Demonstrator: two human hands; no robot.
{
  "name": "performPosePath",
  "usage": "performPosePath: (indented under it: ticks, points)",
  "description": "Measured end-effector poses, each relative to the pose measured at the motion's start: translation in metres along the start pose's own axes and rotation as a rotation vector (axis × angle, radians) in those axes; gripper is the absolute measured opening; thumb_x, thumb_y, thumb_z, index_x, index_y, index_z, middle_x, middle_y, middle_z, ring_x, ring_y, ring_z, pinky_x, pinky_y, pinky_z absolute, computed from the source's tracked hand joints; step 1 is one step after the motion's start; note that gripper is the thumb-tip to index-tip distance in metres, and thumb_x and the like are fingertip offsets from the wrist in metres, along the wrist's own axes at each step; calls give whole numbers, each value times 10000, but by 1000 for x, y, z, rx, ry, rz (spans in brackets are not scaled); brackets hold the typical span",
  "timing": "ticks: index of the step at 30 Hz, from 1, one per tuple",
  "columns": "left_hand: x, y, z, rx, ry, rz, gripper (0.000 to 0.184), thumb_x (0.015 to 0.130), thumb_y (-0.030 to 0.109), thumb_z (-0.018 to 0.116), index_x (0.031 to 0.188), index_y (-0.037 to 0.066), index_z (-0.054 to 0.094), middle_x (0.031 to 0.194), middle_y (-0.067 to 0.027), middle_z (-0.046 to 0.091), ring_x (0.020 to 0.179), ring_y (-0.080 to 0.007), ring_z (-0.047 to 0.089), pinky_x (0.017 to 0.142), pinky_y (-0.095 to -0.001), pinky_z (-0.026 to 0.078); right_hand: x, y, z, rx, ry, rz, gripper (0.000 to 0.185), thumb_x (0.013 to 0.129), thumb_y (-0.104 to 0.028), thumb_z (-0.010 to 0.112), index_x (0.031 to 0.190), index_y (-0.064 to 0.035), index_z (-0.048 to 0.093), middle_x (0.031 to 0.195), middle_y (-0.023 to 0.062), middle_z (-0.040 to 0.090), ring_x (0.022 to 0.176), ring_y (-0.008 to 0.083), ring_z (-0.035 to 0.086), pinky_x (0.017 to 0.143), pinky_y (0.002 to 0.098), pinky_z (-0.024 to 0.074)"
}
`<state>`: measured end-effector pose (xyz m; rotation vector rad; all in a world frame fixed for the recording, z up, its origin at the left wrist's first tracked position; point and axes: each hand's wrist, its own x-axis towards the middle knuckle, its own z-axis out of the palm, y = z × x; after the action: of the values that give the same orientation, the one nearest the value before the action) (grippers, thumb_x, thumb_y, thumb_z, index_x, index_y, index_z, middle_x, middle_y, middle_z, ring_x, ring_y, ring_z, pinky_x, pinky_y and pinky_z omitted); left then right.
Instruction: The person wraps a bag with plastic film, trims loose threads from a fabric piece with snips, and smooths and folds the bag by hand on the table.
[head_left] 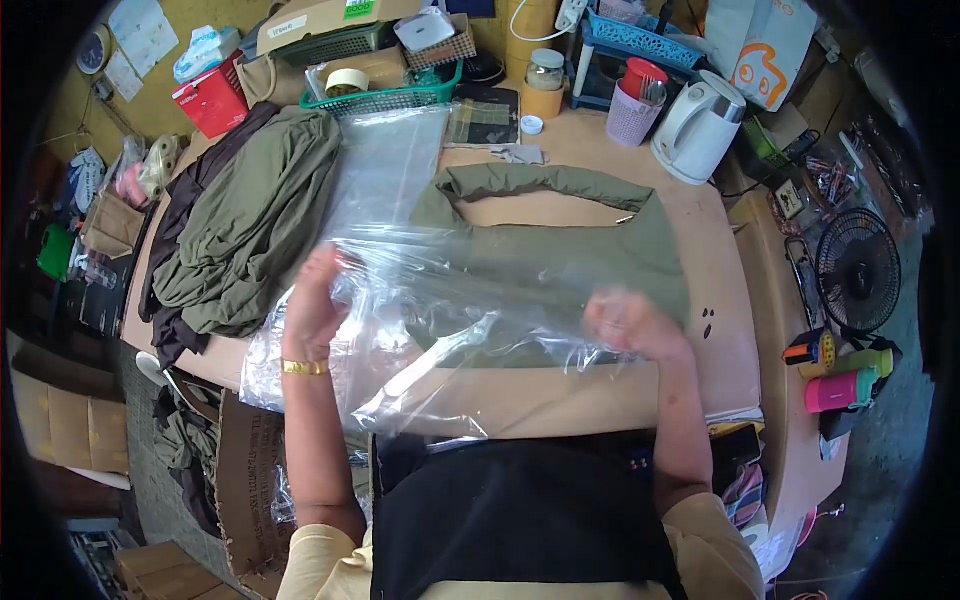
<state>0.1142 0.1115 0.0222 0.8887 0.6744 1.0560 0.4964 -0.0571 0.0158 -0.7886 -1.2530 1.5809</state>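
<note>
A clear plastic bag (440,340) is stretched between my two hands, above the table's front part. My left hand (318,290), with a gold-coloured band at the wrist, is closed on the bag's left side. On the right, my right hand (620,322) grips the bag's other side, its fingers a little blurred by motion. Beneath the bag lies a folded olive-green garment (560,245), its collar at the far end and a small zip pull near the collar's right. The bag partly covers the garment's near half.
Olive and dark garments (255,220) are heaped at the left. More clear plastic bags (385,160) lie beside them. A green basket (380,97), a white kettle (698,125) and a lilac cup (634,115) stand at the back. A black fan (858,270) is at the right.
</note>
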Motion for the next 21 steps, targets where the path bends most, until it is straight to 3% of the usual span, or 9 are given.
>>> performPosePath:
  ticks: [3, 5, 7, 9, 12, 14, 17, 19, 21]
  points:
    - [21, -11, -24, -724, -733, -323, 346, 982, 383, 602, 1041, 47, 660, 915, -51, 683, 801, -138, 641, 707, -295, 546, -4, 26, -6, -524, 125, 51, 360, 989, -413, 587, 800, -109, 553, 692, 4, 568, 587, 141, 545, 586, 328, 479]
    - [-21, -14, -5, 78, 27, -203, 390, 941, 385, 657, 997, 1, 690, 789, -29, 678, 720, -102, 600, 679, -257, 480, -1, 27, -12, -302, 395, -138, 349, 978, -408, 609, 812, -106, 552, 680, -9, 548, 567, 126, 521, 560, 320, 462]
    - [-18, -7, 11, 641, -713, -277, 401, 926, 356, 676, 1027, -32, 685, 852, -41, 687, 754, -100, 596, 697, -260, 468, 12, 4, -14, 553, 715, -484, 182, 911, -226, 716, 882, -69, 630, 708, 0, 593, 586, 89, 537, 540, 318, 461]
    - [-11, -14, -1, 851, -264, 1, 345, 989, 346, 606, 886, 30, 696, 823, -12, 673, 781, -113, 590, 744, -256, 456, -5, 21, -31, 693, 300, -363, 184, 905, -220, 722, 941, -53, 652, 797, 47, 653, 635, 98, 594, 577, 320, 490]
    - [1, 8, 18, -50, 189, -31, 389, 996, 404, 584, 861, 56, 695, 754, -18, 645, 725, -112, 577, 700, -279, 472, -11, 9, -10, -422, -90, 280, 338, 956, -419, 643, 907, -85, 624, 768, 34, 629, 605, 117, 588, 566, 295, 483]
    - [15, 1, -12, -826, -810, -376, 403, 1002, 441, 558, 978, 63, 693, 769, -36, 669, 705, -115, 577, 689, -289, 499, -17, 14, -8, -550, -111, 267, 432, 970, -522, 567, 934, -93, 614, 746, 26, 624, 595, 127, 587, 548, 251, 462]
    - [-27, -13, -6, 350, -314, -268, 343, 956, 327, 664, 1063, 7, 726, 796, -22, 704, 714, -44, 550, 705, -256, 480, 4, 14, -9, 277, 967, -333, 414, 984, -495, 561, 985, -86, 622, 726, 14, 630, 592, 133, 588, 559, 249, 470]
    - [-18, 1, 16, 911, -706, -330, 291, 936, 151, 651, 1153, -38, 689, 1014, -70, 720, 929, -156, 670, 869, -300, 507, 3, 32, -29, 582, 476, -340, 420, 988, -493, 554, 1010, -78, 618, 735, 27, 640, 603, 145, 602, 581, 266, 487]
    - [-5, -7, -17, 824, -318, 33, 239, 929, 214, 672, 1001, -7, 728, 888, -50, 713, 783, -126, 606, 713, -276, 475, -6, 23, -23, 701, -12, -73, 422, 994, -490, 542, 960, -77, 625, 706, 13, 614, 573, 150, 578, 591, 282, 493]
